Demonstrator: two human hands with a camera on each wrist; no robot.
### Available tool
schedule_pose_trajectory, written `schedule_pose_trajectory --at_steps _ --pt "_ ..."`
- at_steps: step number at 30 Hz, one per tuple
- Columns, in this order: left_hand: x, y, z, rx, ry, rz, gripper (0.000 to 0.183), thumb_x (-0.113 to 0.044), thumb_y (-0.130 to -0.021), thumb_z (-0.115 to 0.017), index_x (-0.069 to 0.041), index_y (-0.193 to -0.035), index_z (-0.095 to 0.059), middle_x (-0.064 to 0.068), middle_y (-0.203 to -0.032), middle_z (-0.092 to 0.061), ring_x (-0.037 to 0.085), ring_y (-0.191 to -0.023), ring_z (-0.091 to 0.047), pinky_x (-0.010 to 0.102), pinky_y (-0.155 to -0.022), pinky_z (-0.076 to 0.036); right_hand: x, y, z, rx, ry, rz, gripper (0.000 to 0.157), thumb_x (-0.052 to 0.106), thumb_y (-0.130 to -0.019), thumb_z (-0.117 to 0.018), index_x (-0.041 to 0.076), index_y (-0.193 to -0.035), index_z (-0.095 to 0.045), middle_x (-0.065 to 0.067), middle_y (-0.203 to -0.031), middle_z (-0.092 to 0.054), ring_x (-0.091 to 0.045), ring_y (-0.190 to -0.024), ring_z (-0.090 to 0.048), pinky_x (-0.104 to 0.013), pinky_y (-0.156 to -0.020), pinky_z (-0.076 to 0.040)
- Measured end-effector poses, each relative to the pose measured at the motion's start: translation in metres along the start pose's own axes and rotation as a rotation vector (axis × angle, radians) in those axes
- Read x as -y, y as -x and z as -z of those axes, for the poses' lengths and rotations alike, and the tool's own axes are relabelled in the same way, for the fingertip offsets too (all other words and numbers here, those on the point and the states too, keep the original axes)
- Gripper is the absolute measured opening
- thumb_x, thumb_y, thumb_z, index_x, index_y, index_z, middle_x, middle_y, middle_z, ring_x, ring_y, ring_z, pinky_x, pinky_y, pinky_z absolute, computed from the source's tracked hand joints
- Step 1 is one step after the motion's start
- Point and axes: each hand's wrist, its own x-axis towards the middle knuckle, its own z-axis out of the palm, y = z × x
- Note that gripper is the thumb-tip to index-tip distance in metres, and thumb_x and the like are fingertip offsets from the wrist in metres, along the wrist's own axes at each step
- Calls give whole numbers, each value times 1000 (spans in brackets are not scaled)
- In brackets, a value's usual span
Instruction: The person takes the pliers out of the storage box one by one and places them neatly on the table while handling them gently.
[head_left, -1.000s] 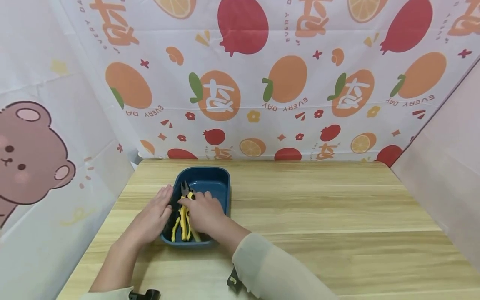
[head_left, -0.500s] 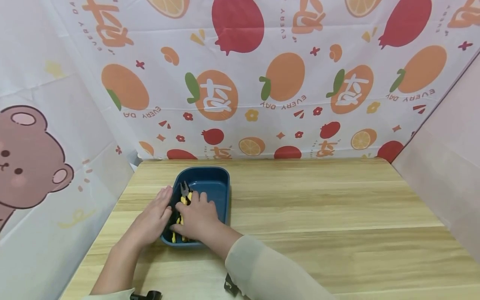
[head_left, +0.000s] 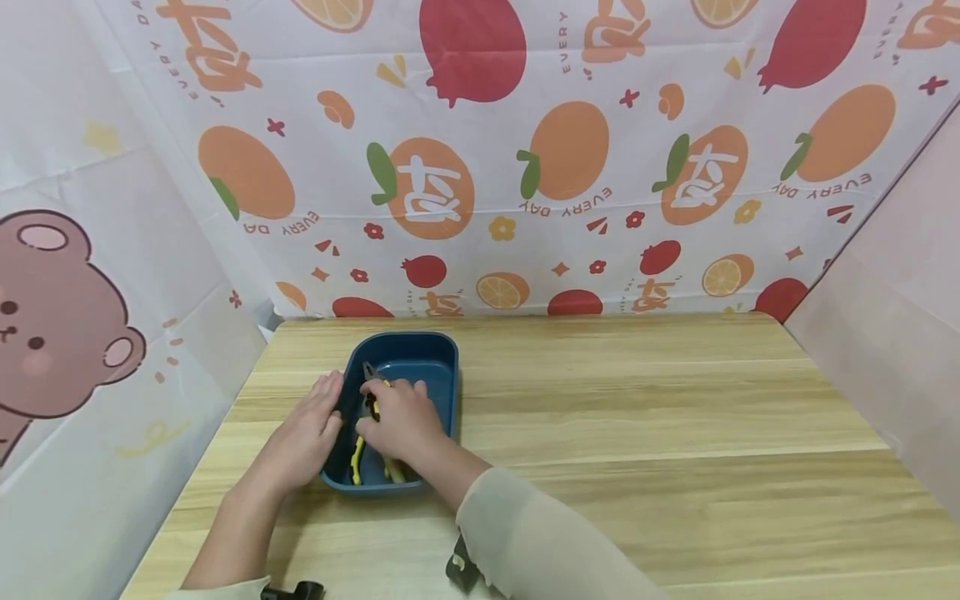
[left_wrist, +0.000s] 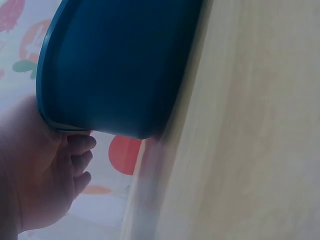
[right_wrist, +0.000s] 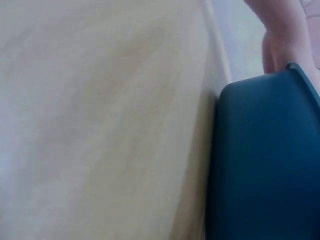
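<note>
In the head view a deep blue tray [head_left: 442, 367] holds pliers [head_left: 357, 458] with yellow-and-black handles and grey jaws toward the far end. My right hand [head_left: 405, 423] reaches into it, fingers and thumb curled around the pliers' middle and hiding much of them. A second yellowish handle end [head_left: 393, 471] shows under the wrist. Against the tray's left outer wall lies my left hand [head_left: 303, 433], fingers extended along the side. The left wrist view shows that hand [left_wrist: 40, 170] at the tray's rim [left_wrist: 42, 75].
The tray stands on the left part of a wood-grain table [head_left: 637, 433]. Behind rises a fruit-printed cloth [head_left: 502, 192], and a bear-printed cloth [head_left: 67, 333] hangs at left. Black wrist straps [head_left: 461, 567] sit near both sleeves.
My right hand first spread over the pliers, then drew its fingers together around them. The pliers' jaws have turned and shifted slightly. My left hand keeps its place on the tray.
</note>
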Motion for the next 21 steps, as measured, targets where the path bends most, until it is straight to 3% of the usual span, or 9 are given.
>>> schedule_pose_trajectory --at_steps 4,7,12,17,21 --pt "-3 0 1 4 -6 -2 58 -18 -105 -33 6 -154 -15 25 -162 -15 43 -150 -11 62 -119 -16 -2 -2 5 -42 -210 -56 41 34 -92 -58 44 -131 -60 4 -139 -57 -20 -120 -50 -46 -102 -46" --pt "-5 -1 2 2 -9 1 58 -17 -105 -33 6 -154 -15 25 -162 -15 43 -150 -10 61 -119 -15 -3 -5 9 -81 -285 -75 39 31 -92 -51 44 -127 -64 -2 -143 -54 -25 -127 -47 -49 -107 -41" --pt "-8 -5 2 -16 -13 -2 57 -16 -104 -33 6 -154 -16 25 -162 -15 43 -150 -11 61 -120 -15 -8 -13 14 -123 -333 -50 32 31 -93 -48 38 -111 -73 -1 -136 -56 -23 -123 -47 -46 -100 -45" --pt "-7 -9 1 -28 -9 2 57 -14 -103 -33 7 -153 -17 26 -161 -17 44 -150 -12 61 -119 -16 -16 -19 15 -131 -370 -14 12 30 -91 -56 31 -94 -67 1 -117 -55 -19 -109 -49 -38 -87 -47" --pt "-6 -12 0 -43 -7 -6 56 -13 -103 -34 9 -153 -19 27 -160 -19 45 -149 -13 62 -119 -17 -19 -24 15 -109 -352 -17 10 30 -91 -61 31 -99 -65 0 -120 -52 -20 -110 -49 -37 -86 -48"
